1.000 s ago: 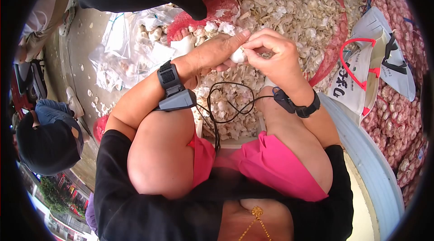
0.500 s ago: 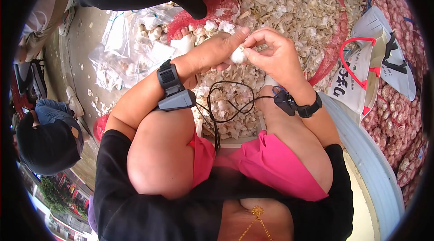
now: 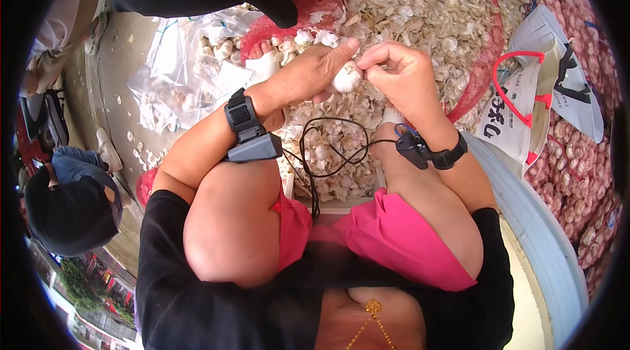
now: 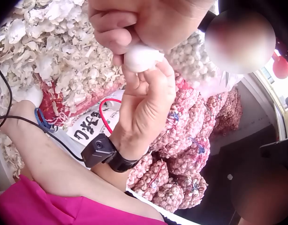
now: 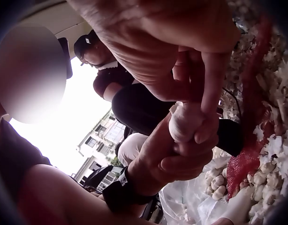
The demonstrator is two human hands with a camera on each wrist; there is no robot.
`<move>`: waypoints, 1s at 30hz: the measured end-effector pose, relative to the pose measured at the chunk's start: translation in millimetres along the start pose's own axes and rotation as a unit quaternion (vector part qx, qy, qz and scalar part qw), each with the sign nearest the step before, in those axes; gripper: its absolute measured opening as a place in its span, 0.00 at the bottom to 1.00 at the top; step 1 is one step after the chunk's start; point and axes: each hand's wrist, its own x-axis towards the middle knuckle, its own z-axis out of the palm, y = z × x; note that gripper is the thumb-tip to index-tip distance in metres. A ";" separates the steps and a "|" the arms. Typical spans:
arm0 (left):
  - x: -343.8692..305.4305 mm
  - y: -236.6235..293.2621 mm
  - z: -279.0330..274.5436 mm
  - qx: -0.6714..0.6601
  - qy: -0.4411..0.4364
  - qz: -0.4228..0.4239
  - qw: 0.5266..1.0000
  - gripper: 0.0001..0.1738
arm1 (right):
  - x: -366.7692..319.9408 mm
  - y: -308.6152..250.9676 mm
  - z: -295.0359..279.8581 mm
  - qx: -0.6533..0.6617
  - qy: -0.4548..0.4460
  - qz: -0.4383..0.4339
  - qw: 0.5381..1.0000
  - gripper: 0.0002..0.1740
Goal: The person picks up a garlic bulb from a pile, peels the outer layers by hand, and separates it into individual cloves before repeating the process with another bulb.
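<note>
A white garlic bulb (image 3: pixel 347 77) sits in the left hand (image 3: pixel 308 75), whose fingers curl under it while the thumb lies along its upper side. From the right, the right hand (image 3: pixel 408 77) brings thumb and forefinger together at the bulb's edge, pinching there. In the left wrist view, the bulb (image 4: pixel 140 58) shows between both hands, with a bit of skin standing out near the right fingertips. The right wrist view has the right forefinger reaching down along the bulb (image 5: pixel 184 123); the left fingers wrap below it.
Loose garlic skins (image 3: pixel 420 15) lie on red netting (image 3: pixel 497 28) ahead. More bulbs and a clear plastic bag (image 3: pixel 164 97) are at the left. A bag with red handles (image 3: pixel 515 113) stands before stacked net sacks (image 3: pixel 564 173). A black cable (image 3: pixel 305 146) loops between the wrists.
The right fingertips have drawn slightly away toward the bulb's outer edge, so more of the bulb shows in the head view. The left hand keeps its hold almost in place.
</note>
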 end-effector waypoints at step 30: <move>7.8 -9.8 9.0 -0.247 0.006 0.048 0.968 0.32 | -2.8 0.0 10.5 -0.198 0.074 -0.195 0.958 0.08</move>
